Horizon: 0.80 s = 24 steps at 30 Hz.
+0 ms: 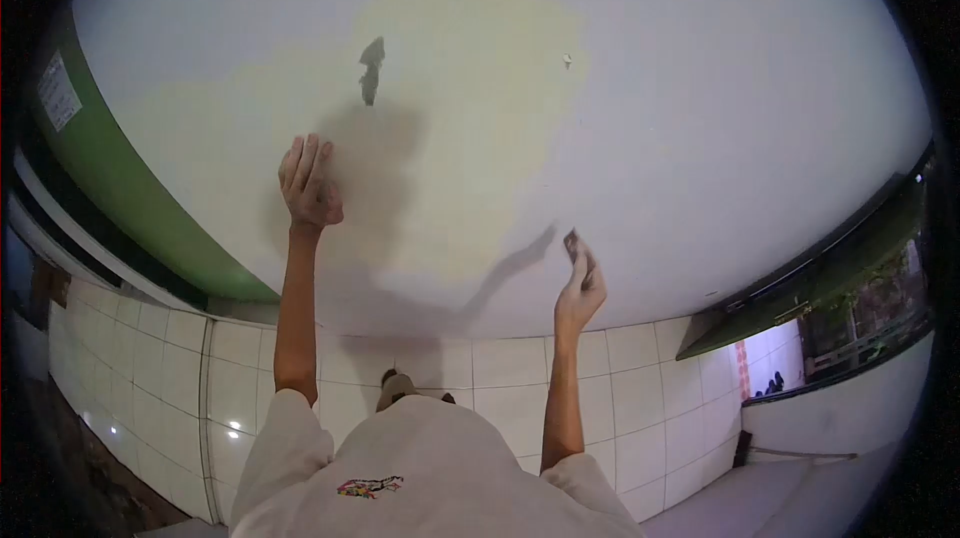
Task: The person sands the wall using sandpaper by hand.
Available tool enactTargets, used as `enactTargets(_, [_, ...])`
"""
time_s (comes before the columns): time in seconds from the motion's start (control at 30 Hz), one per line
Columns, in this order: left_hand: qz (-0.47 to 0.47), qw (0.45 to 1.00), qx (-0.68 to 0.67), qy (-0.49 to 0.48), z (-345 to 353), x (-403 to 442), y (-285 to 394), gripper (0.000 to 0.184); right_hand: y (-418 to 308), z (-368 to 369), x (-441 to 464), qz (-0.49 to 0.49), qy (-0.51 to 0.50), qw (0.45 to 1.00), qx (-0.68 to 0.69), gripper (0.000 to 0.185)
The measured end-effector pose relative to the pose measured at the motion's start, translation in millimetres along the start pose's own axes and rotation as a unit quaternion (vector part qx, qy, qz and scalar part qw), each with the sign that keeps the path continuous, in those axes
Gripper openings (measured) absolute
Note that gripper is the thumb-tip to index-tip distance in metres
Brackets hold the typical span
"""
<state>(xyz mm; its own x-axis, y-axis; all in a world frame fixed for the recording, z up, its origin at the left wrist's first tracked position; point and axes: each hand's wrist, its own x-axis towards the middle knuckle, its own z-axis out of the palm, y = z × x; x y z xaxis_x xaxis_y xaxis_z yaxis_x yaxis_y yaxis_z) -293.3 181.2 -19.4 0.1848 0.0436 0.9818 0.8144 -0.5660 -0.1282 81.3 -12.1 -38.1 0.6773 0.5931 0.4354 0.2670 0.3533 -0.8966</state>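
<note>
A wall (700, 138) in pale lilac-white paint fills most of the view, with a large yellowish patch (480, 98) in its middle. On that patch is a ragged dark grey mark (371, 70). Just below the mark, my left hand (310, 183) is raised close to the wall, fingers stretched upward and nothing visible in them; whether it touches the surface I cannot tell. Lower right of the patch, my right hand (582, 278) pinches a small dark piece (571, 237) between thumb and fingers. Its exact kind is too small to make out. Shadows of my arms fall on the wall.
A green door frame or wall strip (130, 168) with a white paper label (59, 91) runs along the left. A small light chip or hook (568, 61) marks the wall. Pale floor tiles (510, 378) lie below. At right, a doorway shows dark objects (770, 384).
</note>
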Motion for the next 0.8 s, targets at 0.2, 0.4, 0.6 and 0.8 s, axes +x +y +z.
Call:
enactTargets(0.2, [0.005, 1.000, -0.009, 0.015, 3.5, -3.5, -0.7, 0.050, -88.9, 52.7, 53.4, -0.278, -0.006, 0.953, -0.120, 0.036])
enactTargets(0.4, [0.018, 0.999, -0.025, 0.036, 14.9, -8.6, -4.1, 0.054, -55.4, 110.3, 87.4, -0.465, -0.042, 0.856, -0.220, 0.068])
enactTargets(0.6, [0.019, 0.997, -0.022, 0.065, 20.2, -14.0, -5.2, 0.059, 28.1, 123.3, 68.4, -0.475, -0.009, 0.847, -0.241, 0.061])
enactTargets(0.8, [0.014, 0.998, -0.006, 0.061, 20.9, -14.2, -1.8, 0.060, 83.9, 107.7, 29.0, -0.448, -0.037, 0.853, -0.265, 0.048])
